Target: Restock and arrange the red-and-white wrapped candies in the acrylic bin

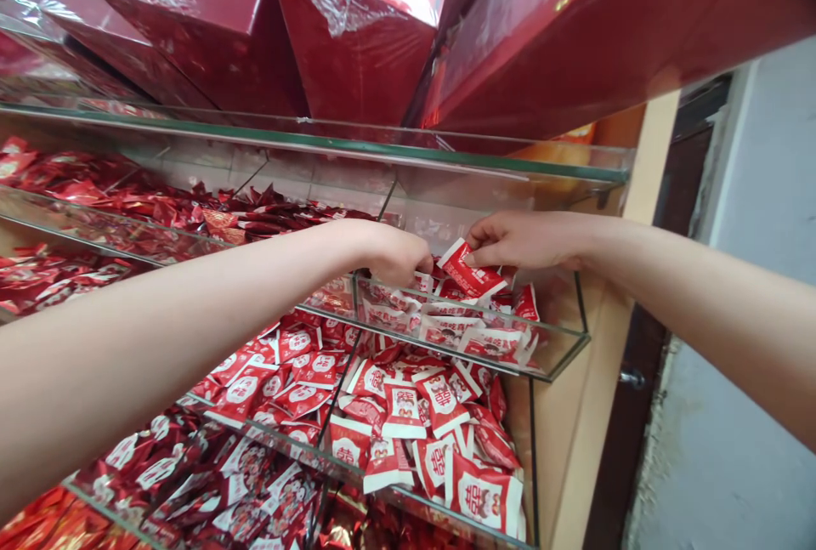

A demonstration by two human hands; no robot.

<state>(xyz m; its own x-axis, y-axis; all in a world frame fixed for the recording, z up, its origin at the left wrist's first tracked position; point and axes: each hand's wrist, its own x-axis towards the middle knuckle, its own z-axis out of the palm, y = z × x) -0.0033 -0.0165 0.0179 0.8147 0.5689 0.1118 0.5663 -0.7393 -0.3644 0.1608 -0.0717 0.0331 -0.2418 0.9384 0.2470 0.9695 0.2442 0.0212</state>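
Both of my hands are inside the upper right glass compartment (561, 342), among wrapped candies. My right hand (503, 242) pinches a red candy packet (473, 271) with white ends between thumb and fingers, holding it tilted above the others. My left hand (399, 257) is curled with its fingertips down at the packets near the compartment's left side. What lies under those fingers, if anything, is hidden. More red-and-white packets (446, 333) stand behind the front glass pane.
Below is a compartment of red double-happiness packets (439, 401). Dark red candies (210, 482) and other wrapped sweets (82, 184) fill bins to the left. Large film-wrapped red boxes (363, 40) sit on a glass shelf (319, 142) overhead. A wooden side panel (580, 414) bounds the right.
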